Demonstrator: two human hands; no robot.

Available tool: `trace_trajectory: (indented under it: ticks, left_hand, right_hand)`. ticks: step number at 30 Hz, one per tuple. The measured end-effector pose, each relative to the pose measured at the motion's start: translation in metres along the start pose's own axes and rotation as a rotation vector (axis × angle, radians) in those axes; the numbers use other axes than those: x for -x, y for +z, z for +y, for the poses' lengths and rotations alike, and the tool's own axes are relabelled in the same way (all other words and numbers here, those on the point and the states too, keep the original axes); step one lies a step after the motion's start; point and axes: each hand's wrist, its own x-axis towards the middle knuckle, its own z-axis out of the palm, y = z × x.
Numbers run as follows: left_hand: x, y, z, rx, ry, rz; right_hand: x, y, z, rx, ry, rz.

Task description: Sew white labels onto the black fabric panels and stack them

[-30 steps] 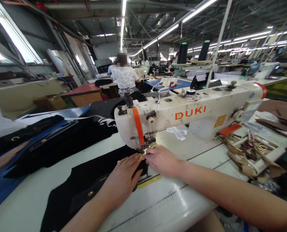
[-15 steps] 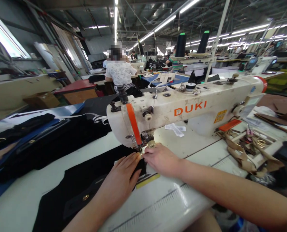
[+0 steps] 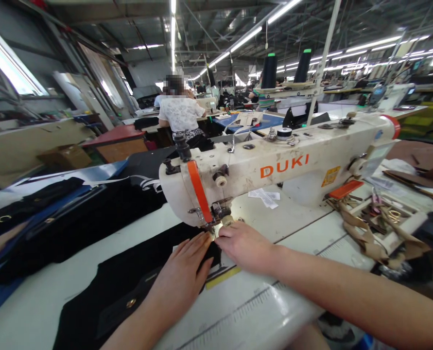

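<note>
From afar, I rest my left hand (image 3: 181,274) flat on black fabric (image 3: 129,272) under the sewing machine (image 3: 247,167), right hand (image 3: 243,243) curled alongside, grip unclear to me; stitching appears underway, finished and remaining lengths hidden.

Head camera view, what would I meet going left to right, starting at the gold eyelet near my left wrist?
Gold eyelet on the black fabric, left hand, right hand, yellow sticker on the sewing machine, gold rings in the white tray.
</note>
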Motion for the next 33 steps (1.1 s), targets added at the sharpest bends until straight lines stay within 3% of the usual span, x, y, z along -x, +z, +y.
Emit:
trace_trajectory:
  ticks: [9,13,18,22,24,26,29,31,33]
  left_hand:
    - [-0.014,0.006,-0.012,-0.03,-0.025,-0.01]
    - [-0.004,0.006,-0.012,-0.009,-0.055,-0.018]
    - [0.036,-0.015,0.001,-0.053,-0.062,-0.075]
    - [0.08,-0.039,0.009,-0.233,-0.124,0.108]
    - [0.11,-0.045,0.004,-0.29,-0.137,0.124]
    - [0.141,-0.046,-0.01,-0.292,-0.133,0.048]
    - [0.165,-0.062,-0.045,-0.274,-0.29,-0.06]
    - [0.155,-0.092,-0.074,-0.296,-0.512,-0.069]
    - [0.127,-0.134,-0.099,-0.409,-0.754,0.066]
  right_hand:
    - [0.001,0.004,0.001,0.013,0.047,0.008]
    - [0.006,-0.001,-0.001,-0.025,0.077,0.03]
    - [0.011,-0.005,-0.004,-0.088,0.088,0.092]
    - [0.012,-0.006,-0.006,-0.125,0.065,0.099]
    - [0.013,-0.007,-0.008,-0.144,0.054,0.112]
    - [0.014,-0.007,-0.009,-0.163,0.047,0.134]
    - [0.014,-0.006,-0.01,-0.191,0.033,0.147]
    - [0.013,-0.006,-0.011,-0.215,0.022,0.149]
    - [0.013,-0.005,-0.011,-0.238,0.019,0.158]
